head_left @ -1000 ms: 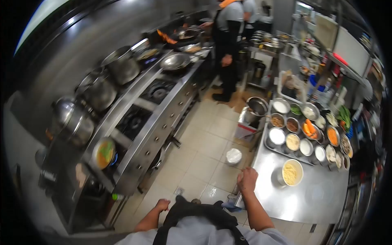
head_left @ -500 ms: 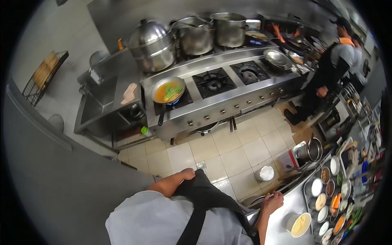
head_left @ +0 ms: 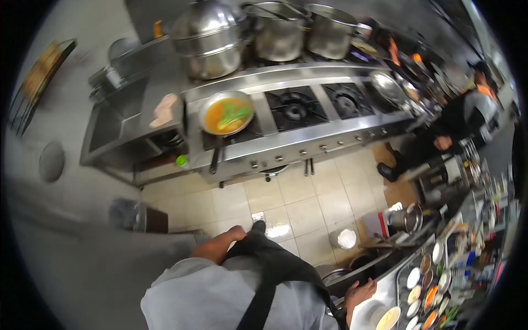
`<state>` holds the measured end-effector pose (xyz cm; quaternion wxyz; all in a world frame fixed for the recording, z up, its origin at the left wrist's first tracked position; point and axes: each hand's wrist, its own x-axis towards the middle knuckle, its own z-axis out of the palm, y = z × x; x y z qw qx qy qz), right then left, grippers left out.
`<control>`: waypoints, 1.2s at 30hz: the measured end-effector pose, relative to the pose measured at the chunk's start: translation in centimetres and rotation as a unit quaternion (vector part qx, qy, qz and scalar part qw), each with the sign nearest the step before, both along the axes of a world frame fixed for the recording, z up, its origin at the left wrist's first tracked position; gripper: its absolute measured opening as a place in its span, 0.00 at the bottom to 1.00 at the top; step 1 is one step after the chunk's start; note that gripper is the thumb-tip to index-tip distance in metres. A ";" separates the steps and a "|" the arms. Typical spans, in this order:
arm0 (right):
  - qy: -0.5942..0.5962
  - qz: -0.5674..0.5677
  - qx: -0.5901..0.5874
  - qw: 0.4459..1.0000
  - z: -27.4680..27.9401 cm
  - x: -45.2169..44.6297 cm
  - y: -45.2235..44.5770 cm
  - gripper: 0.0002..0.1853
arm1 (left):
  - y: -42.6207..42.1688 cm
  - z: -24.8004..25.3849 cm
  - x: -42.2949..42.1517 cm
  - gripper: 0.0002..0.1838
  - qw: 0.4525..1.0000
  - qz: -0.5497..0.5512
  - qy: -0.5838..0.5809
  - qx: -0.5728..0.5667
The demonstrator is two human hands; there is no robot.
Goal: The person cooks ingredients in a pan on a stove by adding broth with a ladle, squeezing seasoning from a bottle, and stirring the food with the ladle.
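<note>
My left hand (head_left: 236, 233) is closed in a loose fist beside the dark apron (head_left: 269, 258) at my thigh; whether it holds anything is hidden. On the metal counter (head_left: 388, 294) to my right lies my right hand (head_left: 360, 294), its fingers spread near the counter's edge. Close to it stands a white tub (head_left: 383, 319) with pale yellow food inside. Across the aisle, a frying pan (head_left: 226, 113) sits on the left burner, with orange liquid and green vegetables in it. Its dark handle points toward me.
The stove (head_left: 297, 148) runs across the front, with a steamer (head_left: 212, 44) and large stockpots (head_left: 279, 36) behind. A co-worker (head_left: 462, 121) stands at right. A white bucket (head_left: 345, 238) is on the floor. Several ingredient bowls (head_left: 413, 278) line the right; a sink (head_left: 118, 118) is left.
My view has shifted and I am nearer the stove, with a shoe now showing. My right hand has slid along the counter edge, its fingers more spread. My left hand stays at my thigh.
</note>
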<state>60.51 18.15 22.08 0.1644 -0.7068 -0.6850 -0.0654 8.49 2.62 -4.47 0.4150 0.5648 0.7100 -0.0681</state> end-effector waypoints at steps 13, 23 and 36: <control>0.147 -0.175 0.077 0.971 1.0 -2.9 6.2 0.27 | 10.2 3.5 -10.1 0.06 0.960 0.209 -0.155 -0.107; 0.330 -0.228 0.208 0.892 11.3 8.7 25.6 0.30 | 19.4 7.4 -8.7 0.07 0.876 0.381 -0.260 -0.138; 0.147 -0.464 0.100 0.868 4.8 38.9 49.3 0.49 | 27.0 5.9 -1.0 0.09 0.900 0.394 -0.160 -0.096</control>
